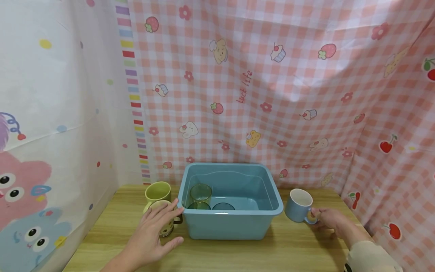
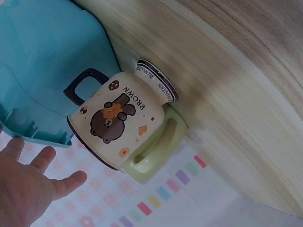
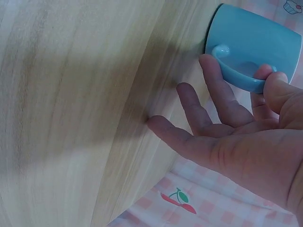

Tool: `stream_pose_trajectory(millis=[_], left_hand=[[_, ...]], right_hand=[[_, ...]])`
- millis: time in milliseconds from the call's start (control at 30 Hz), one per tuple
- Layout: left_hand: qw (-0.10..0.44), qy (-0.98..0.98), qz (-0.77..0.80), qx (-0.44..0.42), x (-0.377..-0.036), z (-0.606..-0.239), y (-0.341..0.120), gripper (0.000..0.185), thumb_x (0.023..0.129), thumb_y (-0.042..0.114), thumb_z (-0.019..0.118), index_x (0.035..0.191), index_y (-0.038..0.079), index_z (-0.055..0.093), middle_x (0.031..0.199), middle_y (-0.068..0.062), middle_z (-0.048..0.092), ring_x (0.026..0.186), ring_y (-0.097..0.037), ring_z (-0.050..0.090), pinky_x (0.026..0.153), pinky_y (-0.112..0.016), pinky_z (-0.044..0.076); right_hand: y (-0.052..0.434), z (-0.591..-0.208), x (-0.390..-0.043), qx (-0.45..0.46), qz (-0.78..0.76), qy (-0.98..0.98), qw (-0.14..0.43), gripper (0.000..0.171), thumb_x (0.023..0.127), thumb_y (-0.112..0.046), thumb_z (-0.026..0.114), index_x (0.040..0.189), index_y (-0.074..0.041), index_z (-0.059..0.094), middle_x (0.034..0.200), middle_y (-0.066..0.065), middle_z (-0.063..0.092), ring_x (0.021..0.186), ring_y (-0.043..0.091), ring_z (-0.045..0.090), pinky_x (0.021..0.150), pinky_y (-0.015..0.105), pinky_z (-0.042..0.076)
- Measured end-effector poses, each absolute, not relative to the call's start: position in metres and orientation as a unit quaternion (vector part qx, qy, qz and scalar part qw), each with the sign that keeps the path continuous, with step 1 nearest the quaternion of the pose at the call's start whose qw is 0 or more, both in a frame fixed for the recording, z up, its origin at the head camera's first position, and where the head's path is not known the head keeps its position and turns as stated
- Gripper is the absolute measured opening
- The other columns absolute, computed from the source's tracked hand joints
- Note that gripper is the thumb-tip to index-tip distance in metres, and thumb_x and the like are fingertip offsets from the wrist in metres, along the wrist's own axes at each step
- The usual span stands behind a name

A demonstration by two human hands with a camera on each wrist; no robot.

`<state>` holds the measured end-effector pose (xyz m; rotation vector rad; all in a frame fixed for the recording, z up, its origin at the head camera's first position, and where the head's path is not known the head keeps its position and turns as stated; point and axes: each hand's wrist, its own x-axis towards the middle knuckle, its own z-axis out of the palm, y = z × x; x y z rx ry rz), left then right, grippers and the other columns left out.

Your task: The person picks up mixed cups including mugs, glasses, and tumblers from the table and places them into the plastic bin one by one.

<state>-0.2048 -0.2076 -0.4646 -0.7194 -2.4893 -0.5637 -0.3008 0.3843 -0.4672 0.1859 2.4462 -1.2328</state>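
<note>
The blue mug [image 1: 298, 205] stands upright on the wooden counter [image 1: 289, 249], just beyond the right hand [image 1: 329, 218]. In the right wrist view its handle [image 3: 236, 71] sits between the index finger and the thumb, which curl in at it; the other fingers are spread and straight. I cannot tell whether the pinch has closed firmly yet. To do this well, the finger should go fully through the loop with the thumb pressing on top, so the mug will not swing when it leaves the counter.

On the other side, the left hand [image 1: 153, 234] is open, its fingers straight and lying against the near side of the cream bear mug [image 2: 116, 120], printed "BROWN", with a dark handle [image 2: 83, 82] turned towards the tub. The left wrist view shows the palm a little apart from the mug, so the contact looks light at most. A green mug [image 1: 158, 191] stands just beyond it, touching or nearly so; wrapping the fingers round the cream body, rather than pushing it, would avoid knocking the two together.

Between the hands sits the blue plastic tub [image 1: 234, 223], holding a clear green glass [image 1: 200, 196] and a dark round thing I cannot identify [image 1: 223, 206]. Either mug needs lifting clear of the tub's rim.
</note>
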Motion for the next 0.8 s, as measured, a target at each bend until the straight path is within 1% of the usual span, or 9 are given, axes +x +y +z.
stream_pose_trajectory(millis=[67,133,233,267,333,400,467,567,800], left_hand=[[0.242,-0.911,-0.207,-0.263,-0.205,-0.465,-0.208,0.078,0.087,0.05,0.086,0.156,0.034,0.054,0.169,-0.001,0.048,0.149,-0.04,0.049,0.107,-0.083,0.039],[0.244,-0.91,-0.206,-0.265,-0.205,-0.465,-0.207,0.078,0.087,0.049,0.087,0.156,0.033,0.054,0.169,-0.001,0.048,0.149,-0.039,0.049,0.106,-0.082,0.04],[0.247,-0.908,-0.207,-0.267,-0.205,-0.464,-0.208,0.078,0.087,0.049,0.087,0.156,0.033,0.055,0.169,-0.002,0.048,0.149,-0.038,0.049,0.106,-0.082,0.04],[0.249,-0.907,-0.207,-0.268,-0.205,-0.465,-0.208,0.077,0.087,0.049,0.087,0.156,0.032,0.055,0.168,-0.002,0.048,0.148,-0.038,0.049,0.106,-0.082,0.04],[0.255,-0.905,-0.206,-0.271,-0.205,-0.465,-0.208,0.077,0.087,0.048,0.087,0.155,0.03,0.056,0.168,-0.002,0.049,0.147,-0.04,0.05,0.105,-0.082,0.041],[0.26,-0.904,-0.204,-0.272,-0.204,-0.464,-0.208,0.076,0.088,0.049,0.086,0.155,0.028,0.057,0.167,-0.003,0.05,0.146,-0.04,0.052,0.104,-0.082,0.041],[0.262,-0.903,-0.203,-0.274,-0.204,-0.465,-0.208,0.075,0.087,0.049,0.086,0.154,0.028,0.058,0.167,-0.003,0.051,0.145,-0.041,0.053,0.104,-0.081,0.042],[0.259,-0.904,-0.204,-0.273,-0.204,-0.465,-0.208,0.076,0.087,0.049,0.087,0.154,0.028,0.058,0.167,-0.003,0.05,0.145,-0.041,0.052,0.105,-0.081,0.042],[0.247,-0.908,-0.209,-0.267,-0.205,-0.465,-0.207,0.077,0.087,0.049,0.087,0.155,0.031,0.056,0.168,-0.003,0.049,0.148,-0.041,0.05,0.108,-0.081,0.039]], right_hand=[[0.385,-0.466,-0.3,0.067,-0.448,0.871,0.193,0.056,0.118,-0.035,0.035,0.141,0.013,0.048,0.116,0.027,0.077,0.12,0.053,0.067,0.095,0.079,0.048],[0.385,-0.464,-0.299,0.071,-0.46,0.865,0.187,0.055,0.118,-0.036,0.034,0.14,0.013,0.048,0.111,0.023,0.076,0.113,0.046,0.07,0.093,0.069,0.054],[0.385,-0.462,-0.299,0.074,-0.481,0.854,0.183,0.054,0.118,-0.036,0.033,0.137,0.012,0.048,0.106,0.019,0.074,0.105,0.034,0.07,0.087,0.054,0.059],[0.386,-0.462,-0.299,0.077,-0.486,0.851,0.184,0.054,0.118,-0.037,0.033,0.137,0.012,0.048,0.107,0.019,0.073,0.106,0.034,0.07,0.087,0.053,0.06],[0.387,-0.46,-0.3,0.078,-0.489,0.849,0.185,0.055,0.118,-0.038,0.032,0.137,0.012,0.048,0.108,0.022,0.073,0.107,0.037,0.07,0.088,0.055,0.061],[0.388,-0.457,-0.3,0.071,-0.485,0.852,0.186,0.058,0.118,-0.039,0.03,0.139,0.014,0.045,0.113,0.028,0.073,0.113,0.047,0.069,0.091,0.062,0.06],[0.388,-0.453,-0.3,0.064,-0.48,0.855,0.186,0.062,0.118,-0.04,0.029,0.141,0.016,0.042,0.118,0.034,0.071,0.119,0.057,0.064,0.092,0.068,0.059],[0.39,-0.446,-0.299,0.053,-0.473,0.86,0.186,0.066,0.118,-0.041,0.027,0.146,0.019,0.037,0.128,0.04,0.067,0.128,0.068,0.056,0.093,0.074,0.056],[0.396,-0.43,-0.3,0.049,-0.468,0.863,0.184,0.072,0.118,-0.045,0.026,0.151,0.018,0.036,0.136,0.041,0.063,0.134,0.071,0.048,0.093,0.078,0.053]])
